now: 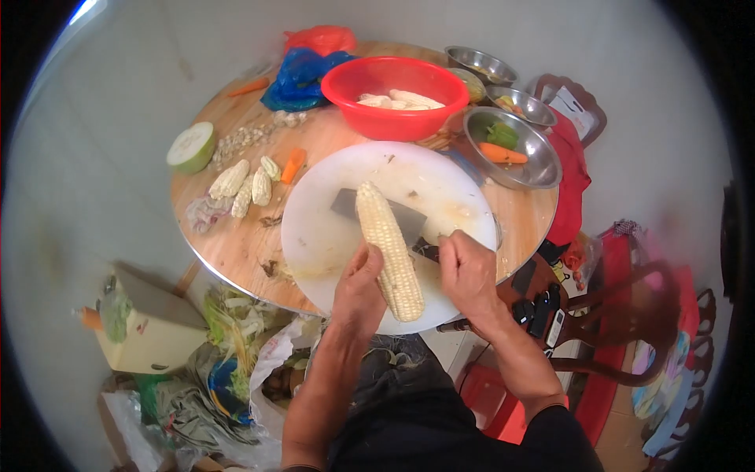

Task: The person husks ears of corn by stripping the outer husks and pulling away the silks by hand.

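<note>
My left hand (362,287) is closed around a pale, husked corn cob (387,244), held tilted above a round white cutting board (322,169). A cleaver (405,217) lies behind the cob, its blade partly covered. Just right of the cob, my right hand (469,275) is closed in a fist beside the cleaver's dark handle. The fingers hide whatever may be inside it, and I cannot tell whether they grip the handle.
A red basin (393,118) of corn cobs stands behind the board. Metal bowls (515,167) hold vegetables at the right. Small cobs (242,189), carrot pieces (293,165), garlic (240,141) and a cut gourd (191,148) sit left. Bags (271,370) and a wooden chair (621,322) flank me.
</note>
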The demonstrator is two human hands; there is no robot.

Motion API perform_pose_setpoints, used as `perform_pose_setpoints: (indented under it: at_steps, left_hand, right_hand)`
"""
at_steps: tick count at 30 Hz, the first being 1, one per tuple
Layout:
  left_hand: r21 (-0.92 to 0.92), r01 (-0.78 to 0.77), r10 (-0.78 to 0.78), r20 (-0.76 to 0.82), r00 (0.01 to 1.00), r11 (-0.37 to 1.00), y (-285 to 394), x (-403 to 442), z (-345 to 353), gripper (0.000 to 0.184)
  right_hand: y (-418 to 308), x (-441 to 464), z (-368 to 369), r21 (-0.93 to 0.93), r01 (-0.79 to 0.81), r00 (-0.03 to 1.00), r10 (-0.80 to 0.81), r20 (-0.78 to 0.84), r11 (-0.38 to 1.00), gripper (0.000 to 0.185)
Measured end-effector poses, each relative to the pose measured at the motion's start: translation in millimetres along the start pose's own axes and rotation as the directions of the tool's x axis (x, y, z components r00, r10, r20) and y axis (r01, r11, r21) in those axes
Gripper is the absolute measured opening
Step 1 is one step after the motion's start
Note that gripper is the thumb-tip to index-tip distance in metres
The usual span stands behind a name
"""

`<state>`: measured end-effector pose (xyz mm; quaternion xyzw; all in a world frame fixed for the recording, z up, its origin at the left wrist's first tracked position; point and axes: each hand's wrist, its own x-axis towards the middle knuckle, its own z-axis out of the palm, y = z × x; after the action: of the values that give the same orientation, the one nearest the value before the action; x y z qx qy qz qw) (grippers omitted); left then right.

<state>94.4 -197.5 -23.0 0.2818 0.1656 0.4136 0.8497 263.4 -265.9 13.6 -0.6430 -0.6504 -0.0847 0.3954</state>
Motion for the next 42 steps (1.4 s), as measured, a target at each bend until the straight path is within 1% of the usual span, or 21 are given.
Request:
perform_pose_setpoints:
  at_steps: [1, 2, 4, 5, 7, 11, 13, 16, 20, 22, 23, 24, 26, 27, 29, 31, 33, 35, 38, 40, 42]
  left_hand:
    - [0.061, 0.011, -0.008, -0.039, 0.999, 0.998, 3, 1, -3, 0.048]
    - [0.061, 0.014, -0.011, -0.039, 0.999, 0.998, 6, 0, -5, 0.048]
    - [-0.067, 0.042, -0.035, 0.104, 0.994, 0.997, 9, -1, -6, 0.045]
    - [-0.066, 0.049, -0.042, 0.107, 0.993, 0.997, 8, -1, -4, 0.045]
    - [-0.062, 0.009, -0.003, 0.099, 0.995, 0.998, 6, 1, 0, 0.045]
    - [-0.038, 0.028, -0.024, 0.108, 0.994, 0.999, 6, 1, 0, 0.045]
    - [0.029, 0.015, -0.017, 0.077, 0.997, 0.999, 10, 0, 4, 0.045]
    - [0.090, 0.000, 0.005, -0.058, 0.998, 0.996, 6, 2, 1, 0.050]
    - [0.085, 0.024, -0.022, -0.025, 0.999, 0.996, 13, 1, -6, 0.054]
    - [0.066, 0.009, -0.004, -0.081, 0.997, 0.998, 15, 2, 1, 0.051]
    - [0.068, 0.012, -0.007, -0.074, 0.997, 0.998, 15, 3, 1, 0.051]
    - [0.037, 0.017, -0.015, -0.035, 0.999, 0.999, 14, 4, -1, 0.050]
    - [0.007, 0.024, -0.024, 0.006, 1.000, 1.000, 13, 4, 0, 0.049]
    - [-0.013, 0.020, -0.020, 0.010, 1.000, 1.000, 12, 5, 0, 0.048]
    - [-0.033, 0.016, -0.016, 0.008, 1.000, 0.999, 9, 4, 0, 0.046]
    - [-0.016, 0.019, -0.019, -0.038, 0.999, 1.000, 6, 6, -1, 0.059]
    - [0.004, 0.028, -0.028, -0.053, 0.998, 1.000, 6, 7, -4, 0.059]
    - [0.020, 0.041, -0.040, -0.072, 0.997, 0.999, 6, 6, -6, 0.059]
    - [-0.015, 0.073, -0.073, -0.049, 0.996, 0.997, 11, 8, -7, 0.057]
    - [0.027, 0.024, -0.024, 0.025, 0.999, 0.999, 14, 7, -9, 0.054]
    - [-0.012, 0.003, -0.003, -0.003, 1.000, 1.000, 14, 7, -5, 0.049]
  right_hand:
    - [4, 0, -1, 0.085, -0.176, 0.984, 0.175, 0.022, 0.981, 0.025]
    - [4, -1, -2, 0.084, -0.179, 0.984, 0.178, 0.022, 0.980, 0.025]
    - [0, -1, -11, 0.330, -0.232, 0.963, 0.169, 0.209, 0.915, 0.030]
    - [-6, 2, -16, 0.328, -0.237, 0.963, 0.176, 0.206, 0.915, 0.030]
    - [-18, 9, -21, 0.102, -0.123, 0.915, 0.073, 0.397, 0.987, 0.030]
    - [-11, 6, -8, 0.065, 0.046, 0.934, -0.066, 0.350, 0.997, 0.023]
    - [-8, 2, -4, 0.091, 0.376, 0.889, -0.387, 0.245, 0.922, 0.019]
    - [-11, -19, -3, 0.133, 0.458, 0.833, -0.477, 0.280, 0.879, 0.013]
    - [-12, -31, -10, 0.209, 0.439, 0.834, -0.483, 0.267, 0.874, 0.006]
    - [-1, -23, -12, 0.167, 0.111, 0.938, -0.159, 0.309, 0.980, 0.010]
    - [0, -18, -10, 0.263, 0.005, 0.961, -0.077, 0.265, 0.965, 0.017]
    - [-1, -14, -10, 0.259, 0.002, 0.963, -0.072, 0.261, 0.966, 0.017]
    - [-5, -6, -11, 0.327, -0.196, 0.922, 0.060, 0.381, 0.925, 0.020]
    - [-10, -2, -12, 0.326, -0.196, 0.923, 0.061, 0.381, 0.925, 0.020]
    - [-21, 5, -14, 0.246, -0.274, 0.842, 0.108, 0.529, 0.929, 0.025]
    - [-19, 9, -11, 0.201, -0.253, 0.809, 0.093, 0.580, 0.946, 0.026]
    - [-16, 7, -6, 0.157, -0.228, 0.772, 0.080, 0.630, 0.961, 0.027]
    - [-10, -2, 4, 0.271, -0.031, 0.838, -0.123, 0.532, 0.962, 0.026]
    - [-9, -6, 0, 0.432, -0.030, 0.885, -0.177, 0.431, 0.902, 0.026]
    - [-6, -16, -2, 0.420, -0.026, 0.873, -0.184, 0.451, 0.907, 0.025]
    - [-1, -21, -6, 0.406, -0.013, 0.863, -0.194, 0.466, 0.914, 0.024]
